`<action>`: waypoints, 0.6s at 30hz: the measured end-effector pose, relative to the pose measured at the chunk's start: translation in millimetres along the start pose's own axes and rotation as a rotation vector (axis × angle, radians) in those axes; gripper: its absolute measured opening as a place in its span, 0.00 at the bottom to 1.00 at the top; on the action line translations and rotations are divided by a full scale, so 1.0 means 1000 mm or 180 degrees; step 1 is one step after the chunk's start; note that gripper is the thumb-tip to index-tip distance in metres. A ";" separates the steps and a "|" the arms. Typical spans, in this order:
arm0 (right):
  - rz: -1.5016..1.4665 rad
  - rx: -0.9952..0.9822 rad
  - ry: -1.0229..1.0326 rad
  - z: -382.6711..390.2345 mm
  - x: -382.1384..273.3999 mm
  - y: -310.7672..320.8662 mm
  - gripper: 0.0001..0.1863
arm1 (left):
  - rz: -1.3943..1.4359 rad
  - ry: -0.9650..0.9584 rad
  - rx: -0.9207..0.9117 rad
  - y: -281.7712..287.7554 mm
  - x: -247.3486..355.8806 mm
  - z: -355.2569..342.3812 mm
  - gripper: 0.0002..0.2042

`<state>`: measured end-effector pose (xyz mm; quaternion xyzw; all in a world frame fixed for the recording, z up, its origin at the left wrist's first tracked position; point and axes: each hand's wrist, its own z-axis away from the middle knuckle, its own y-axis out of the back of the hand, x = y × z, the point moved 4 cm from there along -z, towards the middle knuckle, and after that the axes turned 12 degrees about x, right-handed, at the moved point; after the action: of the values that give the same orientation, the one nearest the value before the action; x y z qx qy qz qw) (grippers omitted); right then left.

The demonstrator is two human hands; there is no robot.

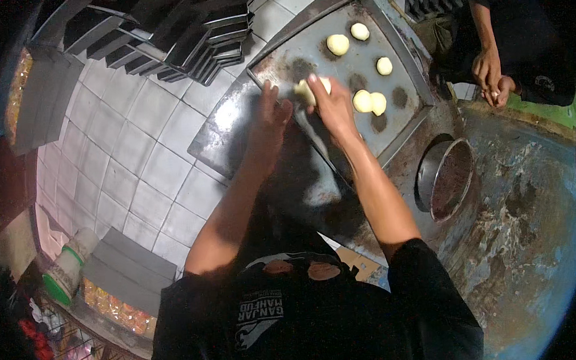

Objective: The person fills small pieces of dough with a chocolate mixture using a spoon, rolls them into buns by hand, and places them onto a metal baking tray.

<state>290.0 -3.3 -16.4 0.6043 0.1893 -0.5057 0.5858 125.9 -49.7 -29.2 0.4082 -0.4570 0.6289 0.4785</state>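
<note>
A dark, stained baking tray (324,70) lies in front of me with several pale yellow dough balls on it. One dough ball (337,44) is near its far side, and two others, including this one (363,101), touch each other. Over the tray's near left edge, my right hand (334,109) grips a piece of dough (304,93), blurred by motion; pale dough shows on both sides of the fingers. Just left of it, my left hand (273,112) hovers with fingers apart and nothing visible in it.
A round metal pan (451,179) with a dark inside stands right of the tray. At the upper right, another person's hands (489,75) pinch something small. Metal racks (183,45) rise at the upper left above white floor tiles (124,156). A green-lidded container (65,276) sits lower left.
</note>
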 end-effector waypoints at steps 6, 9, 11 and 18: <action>0.2543 0.0354 0.2461 -0.063 0.049 -0.053 0.27 | -0.0996 -0.0157 -0.0266 0.071 -0.014 0.002 0.23; 0.1993 0.0160 0.2428 -0.073 0.068 -0.069 0.29 | -0.0556 0.0660 -0.0057 0.098 -0.008 0.021 0.22; 0.2346 0.0147 0.2499 -0.081 0.070 -0.074 0.30 | -0.0457 0.0803 0.0056 0.107 -0.011 0.024 0.22; 0.0879 0.0232 0.0677 -0.153 0.026 0.020 0.25 | 0.0835 0.1772 0.0553 0.122 -0.040 0.054 0.23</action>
<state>377.3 120.0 -58.2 0.6955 0.1469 -0.3603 0.6041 19.5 -126.5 -76.3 0.1974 -0.3019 0.8094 0.4634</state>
